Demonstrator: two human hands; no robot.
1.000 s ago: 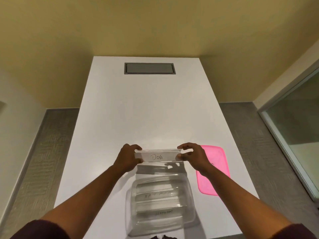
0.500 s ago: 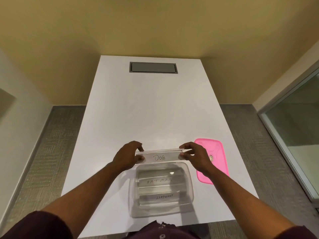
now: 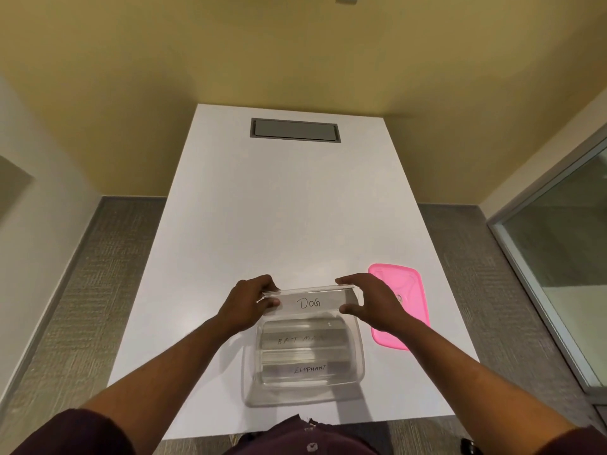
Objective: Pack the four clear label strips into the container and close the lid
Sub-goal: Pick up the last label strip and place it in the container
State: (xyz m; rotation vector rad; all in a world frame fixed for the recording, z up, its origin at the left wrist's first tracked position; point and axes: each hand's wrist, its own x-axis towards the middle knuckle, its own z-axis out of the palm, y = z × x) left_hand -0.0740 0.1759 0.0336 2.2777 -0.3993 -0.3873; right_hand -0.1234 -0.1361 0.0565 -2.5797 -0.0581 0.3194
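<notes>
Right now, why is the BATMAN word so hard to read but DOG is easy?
Head view: the DOG strip is held up facing the camera by the left hand and right hand, so its ink looks dark; the BATMAN strip lies inside the clear container, faint behind shiny plastic and pale reflections.

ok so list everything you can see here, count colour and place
table: 1, white, centre of view
cable hatch: 1, grey, set in the table's far end
container: 1, clear, near table edge, open
label strips in container: at least 2, clear, one marked BAT MAN, one ELEPHANT
DOG label strip: 1, clear, held over the container's far rim
lid: 1, pink, on the table right of the container
left hand: grip on the strip's left end
right hand: grip on the strip's right end
</notes>
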